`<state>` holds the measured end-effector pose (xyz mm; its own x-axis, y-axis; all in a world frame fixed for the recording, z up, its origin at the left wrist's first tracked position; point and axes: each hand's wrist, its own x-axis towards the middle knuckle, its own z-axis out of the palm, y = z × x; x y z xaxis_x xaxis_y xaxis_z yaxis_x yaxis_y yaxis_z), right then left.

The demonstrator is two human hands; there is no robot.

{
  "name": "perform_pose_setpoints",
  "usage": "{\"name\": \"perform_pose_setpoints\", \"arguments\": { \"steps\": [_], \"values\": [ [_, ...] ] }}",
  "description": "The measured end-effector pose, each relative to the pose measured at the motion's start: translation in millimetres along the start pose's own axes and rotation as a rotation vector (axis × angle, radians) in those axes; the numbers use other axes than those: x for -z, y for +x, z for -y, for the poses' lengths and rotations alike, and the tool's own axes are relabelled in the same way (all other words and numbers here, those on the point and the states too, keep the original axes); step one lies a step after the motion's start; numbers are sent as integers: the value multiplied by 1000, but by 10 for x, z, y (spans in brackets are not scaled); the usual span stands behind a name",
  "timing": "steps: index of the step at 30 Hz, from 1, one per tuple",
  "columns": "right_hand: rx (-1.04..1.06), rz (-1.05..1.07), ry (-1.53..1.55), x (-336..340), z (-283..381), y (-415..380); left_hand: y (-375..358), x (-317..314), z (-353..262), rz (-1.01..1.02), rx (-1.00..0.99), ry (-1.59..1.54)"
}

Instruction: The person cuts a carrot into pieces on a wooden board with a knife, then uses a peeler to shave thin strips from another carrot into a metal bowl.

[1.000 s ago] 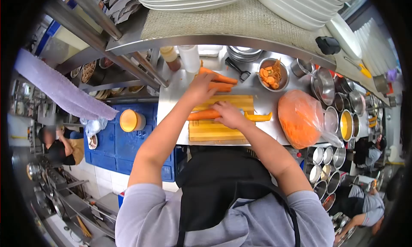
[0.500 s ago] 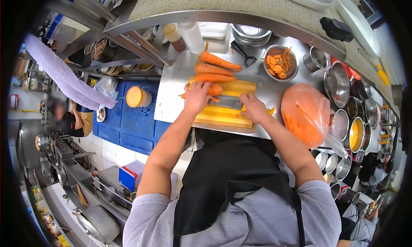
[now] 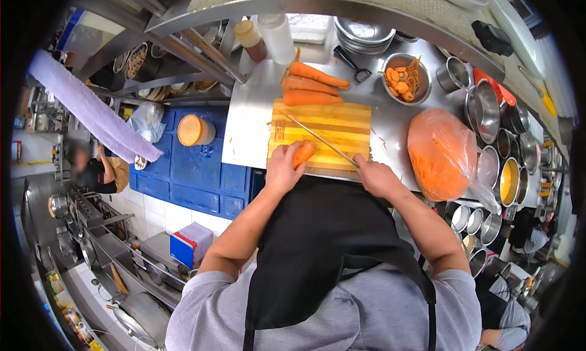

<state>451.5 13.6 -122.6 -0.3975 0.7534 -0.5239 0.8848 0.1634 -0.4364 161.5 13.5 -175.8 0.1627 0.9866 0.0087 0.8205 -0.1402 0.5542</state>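
Note:
My left hand (image 3: 283,170) is closed around a carrot (image 3: 303,154) near the front left part of the striped wooden cutting board (image 3: 342,120). In my right hand (image 3: 377,176) is the handle of a knife (image 3: 317,136), whose blade points to the far left across the board, seen nearly edge-on. Blade and carrot are apart. Just beyond the board lie several whole carrots (image 3: 310,83). A black peeler (image 3: 354,67) rests behind them, and a metal bowl (image 3: 426,85) to its right holds carrot pieces and peelings.
At the right of the steel counter (image 3: 247,116) sits a plastic bag (image 3: 442,149) of orange contents, beside several metal pots. Two squeeze bottles (image 3: 276,38) and stacked metal plates (image 3: 364,35) stand at the back. A blue surface at left bears a lidded tub (image 3: 194,130).
The carrot and my left hand have come off the board's middle toward me. My right hand has drawn nearer, and the knife has swung from lying crosswise to pointing away diagonally.

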Motion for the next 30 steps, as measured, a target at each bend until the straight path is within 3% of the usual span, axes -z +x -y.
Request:
{"name": "perform_pose_setpoints", "arguments": {
  "steps": [7,12,30],
  "values": [
    [79,-110,-22,-3,398,244,-5,-22,-75,27,59,-25],
    [124,-164,-58,-32,481,298,-10,-65,-52,-56,-6,-36],
    [59,-37,-148,-109,506,320,-35,-82,-64,-64,21,-45]
  ]
}}
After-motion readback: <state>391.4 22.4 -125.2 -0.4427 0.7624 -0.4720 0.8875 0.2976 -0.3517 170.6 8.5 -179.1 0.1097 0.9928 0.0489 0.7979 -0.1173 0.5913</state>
